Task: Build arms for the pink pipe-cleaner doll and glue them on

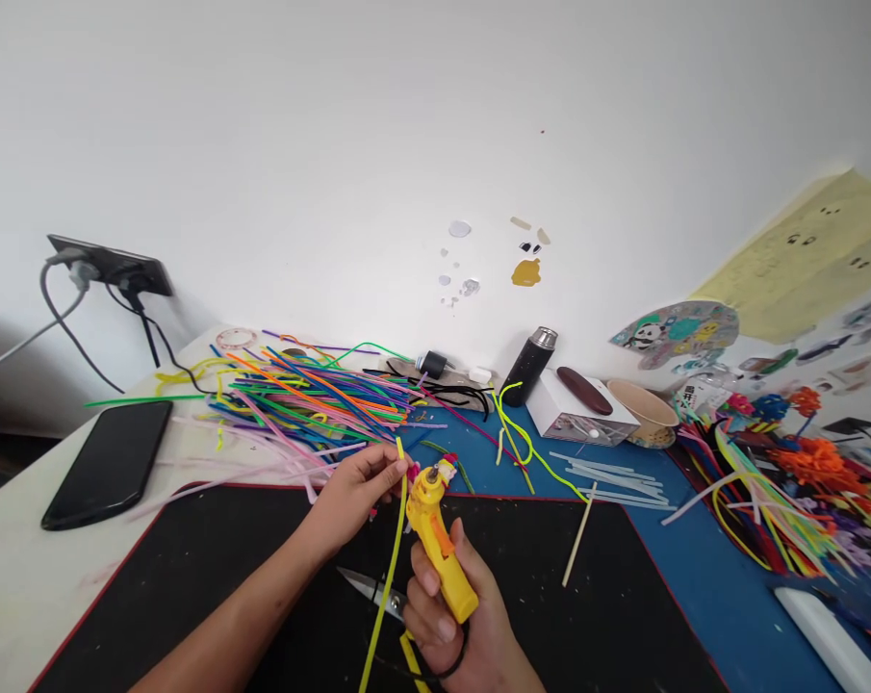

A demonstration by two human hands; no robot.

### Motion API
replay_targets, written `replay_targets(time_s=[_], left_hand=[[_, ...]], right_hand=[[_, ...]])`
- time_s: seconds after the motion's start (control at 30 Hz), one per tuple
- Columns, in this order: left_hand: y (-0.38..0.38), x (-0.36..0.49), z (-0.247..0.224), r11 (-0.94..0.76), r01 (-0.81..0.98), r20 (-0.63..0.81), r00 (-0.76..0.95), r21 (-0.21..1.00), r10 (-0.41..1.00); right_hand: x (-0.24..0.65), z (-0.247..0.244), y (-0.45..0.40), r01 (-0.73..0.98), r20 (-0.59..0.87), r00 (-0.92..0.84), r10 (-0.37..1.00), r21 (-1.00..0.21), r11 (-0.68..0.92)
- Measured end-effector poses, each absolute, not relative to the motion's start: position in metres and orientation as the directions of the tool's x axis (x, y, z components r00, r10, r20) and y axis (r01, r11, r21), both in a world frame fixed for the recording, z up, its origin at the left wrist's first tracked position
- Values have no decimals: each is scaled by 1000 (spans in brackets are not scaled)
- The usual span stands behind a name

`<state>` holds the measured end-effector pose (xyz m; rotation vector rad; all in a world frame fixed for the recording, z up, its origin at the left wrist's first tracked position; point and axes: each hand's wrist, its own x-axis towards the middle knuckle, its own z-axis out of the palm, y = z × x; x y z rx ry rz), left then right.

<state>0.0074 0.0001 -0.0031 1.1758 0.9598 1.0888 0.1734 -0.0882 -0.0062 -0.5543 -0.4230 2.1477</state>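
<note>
Worktop (16,587) carries a black mat (586,626). Beyond, towards two o'clock, stands a white box (543,409), a brown oval piece (584,390) on top; just beside it, a tan bowl (648,414), contents hidden. Over the mat, the right grip (478,630) clasps a yellow glue gun (446,568). Nearer the yellow-green stem (390,568), the left grip (367,481) pinches it at the gun's nine o'clock, long axis roughly twelve to six.

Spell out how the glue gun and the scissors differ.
The glue gun is gripped in the right hand; the scissors lie on the black mat. The glue gun's body is yellow with an orange trigger; the scissors' blades are silvery metal. Both are hand tools, partly hidden by that hand.
</note>
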Motion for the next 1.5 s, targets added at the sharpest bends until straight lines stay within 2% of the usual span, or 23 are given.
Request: replay_targets(time_s=[0.13,0.23,0.43,0.57,0.7,0.83,0.97,1.13,1.27,1.37,1.5], left_hand=[[1,6,-3,60,-123,-32,220,991,975],[0,5,-1,77,-115,-50,218,990,975],[0,6,-4,125,-260,-72,204,958,976],[-1,9,-10,222,-393,-160,185,892,970],[-2,11,-15,329,-537,-272,184,777,944],[-3,13,-20,390,-626,-302,248,675,920],[-5,13,-22,406,-668,-295,280,624,913],[-6,12,-16,391,-660,-229,322,641,919],[-4,12,-17,381,-652,-258,281,656,924],[-1,12,-18,331,-556,-246,225,762,943],[0,11,-16,232,-411,-159,204,882,966]], right_hand=[[178,-2,-83,-659,-222,-505,834,-525,-539],[182,-1,-77,-673,-238,-413,879,-570,-470],[181,3,-67,-624,-352,-210,912,-670,-403],[180,-1,-61,-553,-356,-118,927,-752,-359],[180,-7,-59,-519,-362,-92,927,-778,-355],[175,-6,-60,-516,-362,-89,928,-780,-354],[167,-4,-61,-526,-373,-106,922,-766,-370],[166,-8,-61,-542,-329,-190,925,-750,-378],[171,-9,-60,-571,-325,-241,914,-714,-405],[177,-6,-59,-621,-301,-253,919,-678,-393],[184,2,-58,-649,-196,-316,928,-670,-362]])
